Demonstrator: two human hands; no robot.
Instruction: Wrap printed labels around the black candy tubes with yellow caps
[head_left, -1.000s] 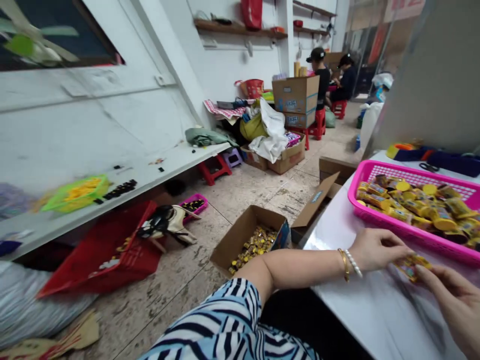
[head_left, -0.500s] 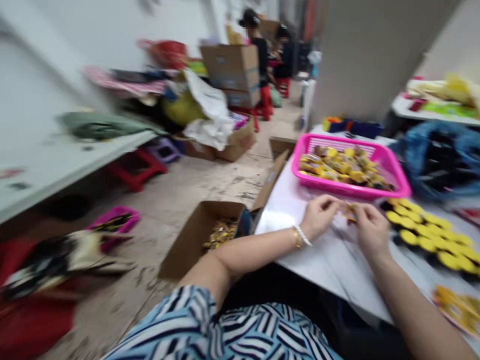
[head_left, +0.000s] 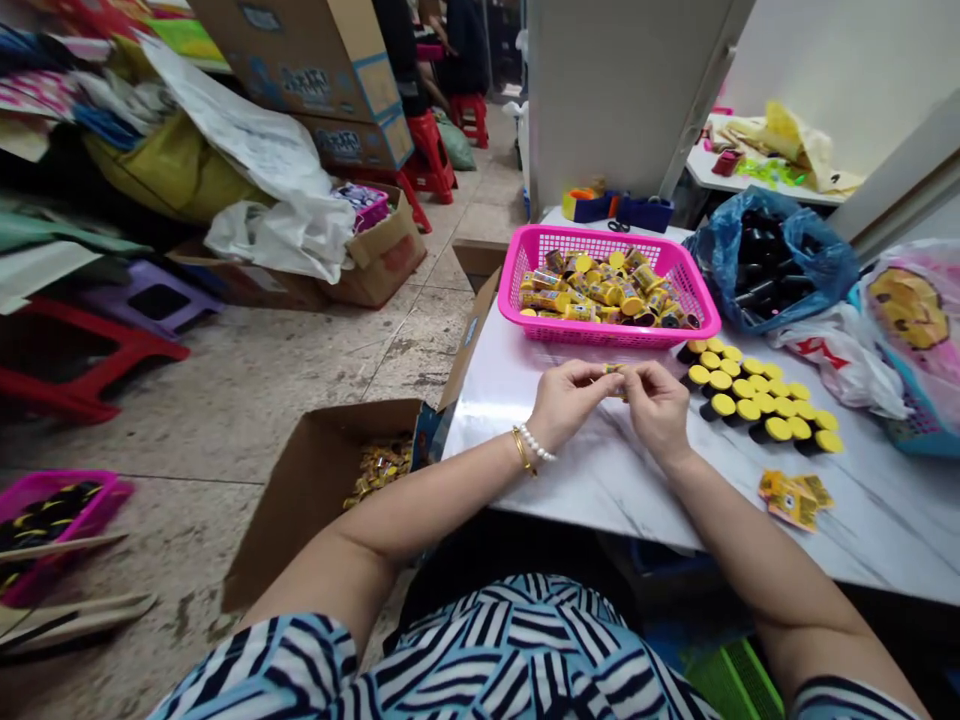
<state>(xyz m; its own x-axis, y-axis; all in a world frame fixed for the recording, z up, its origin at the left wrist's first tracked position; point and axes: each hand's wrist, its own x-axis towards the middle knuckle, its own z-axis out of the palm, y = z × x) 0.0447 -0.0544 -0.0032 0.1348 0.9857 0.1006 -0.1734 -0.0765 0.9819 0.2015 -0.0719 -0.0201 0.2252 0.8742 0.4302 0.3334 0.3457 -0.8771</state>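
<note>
My left hand and my right hand meet over the white table, fingertips pinched together. Between them is a small yellow printed wrapper, mostly covered by the fingers. Just beyond is a pink basket heaped with small tubs in yellow printed wrappers. To the right of my right hand stand several black tubs with yellow lids, grouped in rows. Nearer the table's front lies a small pile of flat yellow printed wrappers.
On the floor at my left, an open cardboard box holds more yellow pieces. A blue plastic bag of black pieces sits at the table's back right, beside a white bag. Stools, stacked cartons and people are farther off.
My view has swung to the right and steadied, so the table sits more centrally. Both hands stay pinched on the small yellow piece and are now closer together.
</note>
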